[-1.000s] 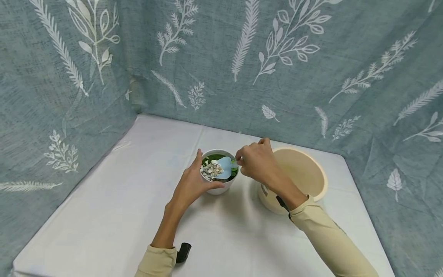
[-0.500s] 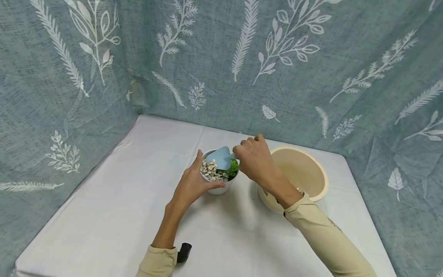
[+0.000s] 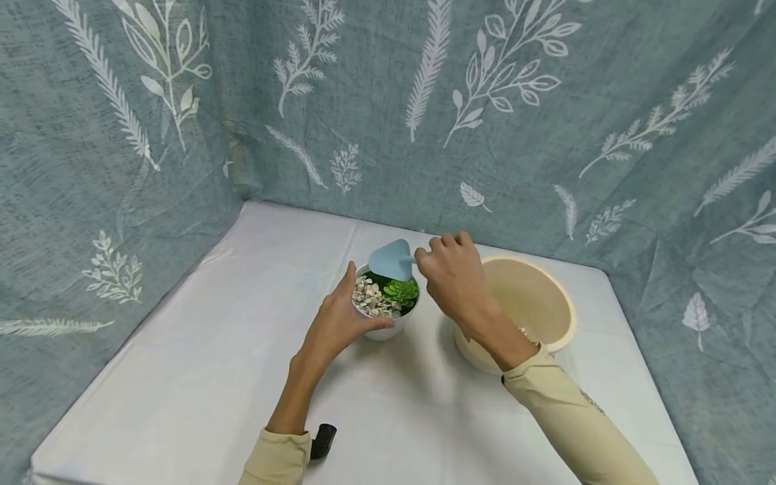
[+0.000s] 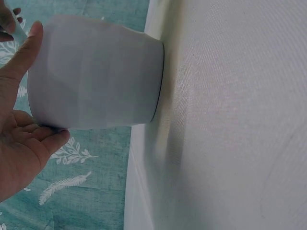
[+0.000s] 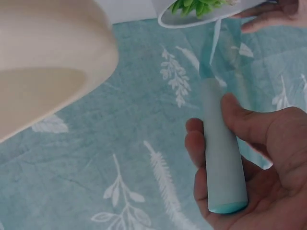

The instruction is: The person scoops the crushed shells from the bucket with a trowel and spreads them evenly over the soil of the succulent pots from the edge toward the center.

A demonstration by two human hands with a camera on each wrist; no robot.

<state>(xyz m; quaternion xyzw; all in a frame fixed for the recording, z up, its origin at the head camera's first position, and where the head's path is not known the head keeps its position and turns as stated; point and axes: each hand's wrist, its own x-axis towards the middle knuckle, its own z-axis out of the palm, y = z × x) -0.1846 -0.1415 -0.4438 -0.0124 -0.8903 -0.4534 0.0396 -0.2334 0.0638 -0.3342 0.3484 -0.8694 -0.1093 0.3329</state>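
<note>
Mid-frame, fingers of the left hand [image 3: 336,316] clamp a round white pot [image 3: 382,331] (green leafy plant [image 3: 401,292], pale pebbles [image 3: 367,296] inside); the right hand [image 3: 451,279] grips a light-blue broad-bladed trowel [image 3: 391,261].

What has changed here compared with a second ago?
The right hand has moved the blue scoop towards the far rim of the white pot; the pebbles it carried now lie in the pot, beside the green plant. Nothing was grabbed or released. The left hand and beige bucket stayed put.
</note>
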